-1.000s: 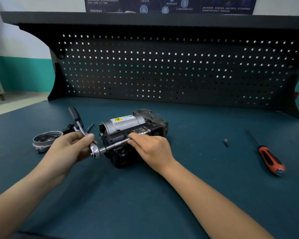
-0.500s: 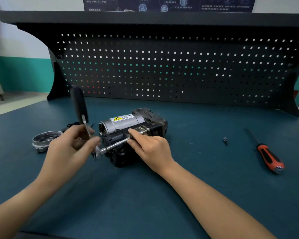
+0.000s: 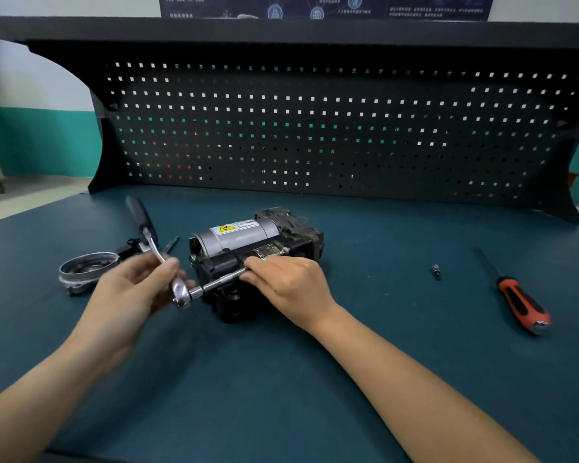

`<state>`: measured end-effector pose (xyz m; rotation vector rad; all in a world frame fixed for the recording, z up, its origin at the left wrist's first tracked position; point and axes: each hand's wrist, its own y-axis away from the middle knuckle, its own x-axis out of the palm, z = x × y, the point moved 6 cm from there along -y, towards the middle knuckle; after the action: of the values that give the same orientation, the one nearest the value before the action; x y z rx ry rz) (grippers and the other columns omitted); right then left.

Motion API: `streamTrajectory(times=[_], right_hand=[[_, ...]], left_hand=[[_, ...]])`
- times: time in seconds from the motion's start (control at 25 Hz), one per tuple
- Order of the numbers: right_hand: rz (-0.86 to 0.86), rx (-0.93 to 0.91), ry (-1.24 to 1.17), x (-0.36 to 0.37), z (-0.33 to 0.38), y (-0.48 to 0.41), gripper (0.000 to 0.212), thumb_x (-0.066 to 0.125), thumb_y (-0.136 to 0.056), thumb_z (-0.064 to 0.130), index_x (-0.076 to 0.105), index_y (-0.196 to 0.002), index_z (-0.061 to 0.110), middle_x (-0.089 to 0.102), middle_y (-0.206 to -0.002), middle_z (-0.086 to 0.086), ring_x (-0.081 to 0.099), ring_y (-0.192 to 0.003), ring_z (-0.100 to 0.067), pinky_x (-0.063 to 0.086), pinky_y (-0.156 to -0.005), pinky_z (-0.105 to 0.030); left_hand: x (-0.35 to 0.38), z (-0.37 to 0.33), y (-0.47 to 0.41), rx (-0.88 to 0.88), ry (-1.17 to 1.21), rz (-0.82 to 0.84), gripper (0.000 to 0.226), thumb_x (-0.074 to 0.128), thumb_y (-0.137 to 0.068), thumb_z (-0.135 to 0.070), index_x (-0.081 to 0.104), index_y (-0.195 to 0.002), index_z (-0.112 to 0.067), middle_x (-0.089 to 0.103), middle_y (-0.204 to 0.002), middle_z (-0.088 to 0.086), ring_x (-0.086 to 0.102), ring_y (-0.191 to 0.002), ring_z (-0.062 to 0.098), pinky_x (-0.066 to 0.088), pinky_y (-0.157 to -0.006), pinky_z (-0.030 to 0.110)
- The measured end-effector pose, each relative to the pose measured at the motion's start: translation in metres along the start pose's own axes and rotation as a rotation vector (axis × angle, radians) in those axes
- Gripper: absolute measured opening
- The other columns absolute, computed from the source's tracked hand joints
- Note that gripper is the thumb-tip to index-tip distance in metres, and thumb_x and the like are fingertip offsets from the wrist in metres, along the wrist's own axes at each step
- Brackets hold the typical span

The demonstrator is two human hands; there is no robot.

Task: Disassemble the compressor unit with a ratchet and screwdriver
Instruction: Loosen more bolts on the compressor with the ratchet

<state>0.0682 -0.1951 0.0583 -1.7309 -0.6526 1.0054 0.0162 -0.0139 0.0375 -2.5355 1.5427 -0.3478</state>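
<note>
compressor [image 3: 258, 259] is pictured lying on its side near the middle of a green bench [image 3: 281, 379], in front of a pegboard [image 3: 315, 135], as a fastener low on its near face is worked with a ratchet [image 3: 181, 294]. the ratchet's steel shank is gripped just above the head by the left hand [image 3: 127, 295], fingers and thumb curled round it. the hand is blurred, so the exact lie of the fingers cannot be told. the black handle is left pointing up and away. an extension [image 3: 219, 282] is run from the ratchet head to the compressor. its far end is pinched and steadied by the right hand [image 3: 288, 285], fingers curled over the bar where it meets the black housing. the fastener itself is hidden beneath them.

the compressor is judged heavy and rigid, a grey metal cylinder fixed to a dark block. it is unlikely to flex but liable to slide or roll on the smooth bench when the ratchet is swung, since nothing else is seen bracing it. it would best be held by the block or round the cylinder, clear of the cylinder's left end and any plastic parts, which may be brittle. the chromed ratchet is likely slick, and more leverage would be had at the handle.

a screwdriver [image 3: 515, 295] with a red and black grip lies untouched well to the right. a small bit [image 3: 436, 271] lies near it, and a metal ring [image 3: 84, 270] lies at the left, just beside the left hand.
</note>
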Motion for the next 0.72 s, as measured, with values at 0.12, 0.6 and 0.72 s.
streamTrajectory(times=[0.12,0.6,0.72], right_hand=[[-0.036,0.078,-0.015,-0.002,-0.002,-0.004,0.028,0.057,-0.086,0.024,0.070,-0.066,0.009,0.053,-0.050,-0.002,0.051,-0.043,-0.019,0.043,-0.038,-0.026],[0.165,0.040,0.188,-0.001,0.025,0.014,0.035,0.065,-0.080,0.024,0.068,-0.105,0.000,0.069,-0.104,-0.013,0.065,-0.099,-0.030,0.053,-0.086,-0.039],[0.460,0.184,0.253,0.015,0.036,0.021,0.070,0.068,-0.077,0.046,0.054,-0.127,-0.001,0.053,-0.133,-0.017,0.048,-0.126,-0.031,0.039,-0.103,-0.044]], left_hand=[[0.005,-0.047,0.020,0.813,-0.623,0.089,0.008,0.061,-0.086,-0.018,0.057,-0.088,-0.024,0.066,-0.083,-0.004,0.065,-0.077,0.003,0.050,-0.077,0.022],[-0.006,-0.039,0.012,0.553,-0.577,-0.023,0.016,0.071,-0.079,-0.015,0.062,-0.075,-0.027,0.066,-0.081,-0.031,0.060,-0.068,-0.016,0.041,-0.069,-0.002],[-0.010,-0.010,-0.007,0.121,-0.227,0.022,0.009,0.064,-0.085,-0.012,0.065,-0.076,-0.012,0.072,-0.068,0.001,0.063,-0.060,0.008,0.051,-0.059,0.009]])
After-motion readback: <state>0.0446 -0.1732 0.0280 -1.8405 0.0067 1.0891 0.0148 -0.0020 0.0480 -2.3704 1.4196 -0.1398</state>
